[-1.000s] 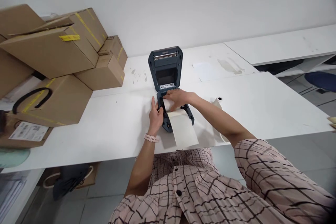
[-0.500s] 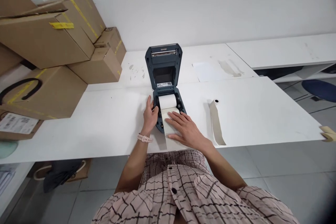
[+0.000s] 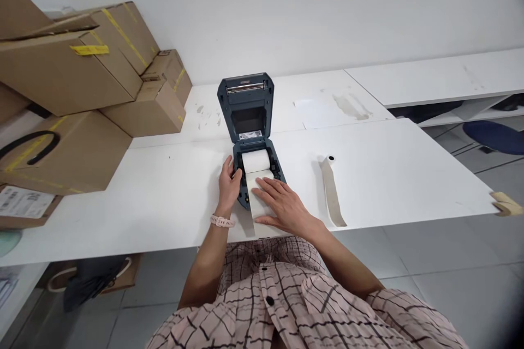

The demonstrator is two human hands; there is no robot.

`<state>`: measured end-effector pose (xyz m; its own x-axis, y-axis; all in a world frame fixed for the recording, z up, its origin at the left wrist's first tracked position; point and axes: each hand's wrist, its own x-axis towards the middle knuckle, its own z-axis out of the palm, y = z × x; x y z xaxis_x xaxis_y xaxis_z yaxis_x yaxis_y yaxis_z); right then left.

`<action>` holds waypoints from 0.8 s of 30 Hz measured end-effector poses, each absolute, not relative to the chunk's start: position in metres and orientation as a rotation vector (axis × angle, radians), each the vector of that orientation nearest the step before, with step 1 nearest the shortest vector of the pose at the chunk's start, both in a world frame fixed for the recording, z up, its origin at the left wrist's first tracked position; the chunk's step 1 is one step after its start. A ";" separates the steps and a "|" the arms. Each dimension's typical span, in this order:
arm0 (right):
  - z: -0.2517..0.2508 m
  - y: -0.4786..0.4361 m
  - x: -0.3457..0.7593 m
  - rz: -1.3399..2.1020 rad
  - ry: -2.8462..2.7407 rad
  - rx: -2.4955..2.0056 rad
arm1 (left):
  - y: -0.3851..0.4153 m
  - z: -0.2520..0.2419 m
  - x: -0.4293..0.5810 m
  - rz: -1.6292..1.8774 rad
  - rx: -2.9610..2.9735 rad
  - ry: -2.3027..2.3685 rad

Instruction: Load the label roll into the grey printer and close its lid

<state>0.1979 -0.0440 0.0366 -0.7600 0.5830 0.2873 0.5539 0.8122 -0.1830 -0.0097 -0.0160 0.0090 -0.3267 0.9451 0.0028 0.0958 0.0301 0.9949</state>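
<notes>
A dark blue-grey label printer [image 3: 268, 144] stands on the white table with its lid [image 3: 246, 97] raised. Inside lies a white paper roll [image 3: 256, 161], its loose strip [image 3: 256, 196] running forward over the front of the printer toward me. My left hand [image 3: 230, 182] grips the printer's left side, thumb at the rim and fingers along the outer wall. Flat on the paper strip rests my right hand [image 3: 282, 204], fingers stretched out and a little apart, hiding part of the strip and the printer's front right corner.
To the right lies a small paper roll [image 3: 331, 160] with a curled tail reaching the table's front edge. Cardboard boxes [image 3: 69, 73] are piled at the left. A white sheet [image 3: 315, 113] lies behind, and a blue stool [image 3: 493, 136] stands at far right.
The whole view has shifted slightly, so things sit a little further left. Both hands keep nearly the same places on the printer and the paper strip.
</notes>
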 end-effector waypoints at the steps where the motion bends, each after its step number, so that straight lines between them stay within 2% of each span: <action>1: 0.036 -0.044 0.197 0.113 -2.665 -0.865 | -0.017 0.010 -0.009 1.398 1.077 1.544; 24: 0.036 -0.041 0.179 0.019 -2.617 -0.930 | -0.017 -0.008 -0.011 1.508 0.940 1.495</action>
<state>0.1788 -0.0410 0.0364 -0.7175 0.6127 0.3313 0.6079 0.7830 -0.1315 -0.0113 -0.0167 -0.0083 -0.4072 0.9129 -0.0280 -0.0358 0.0147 0.9992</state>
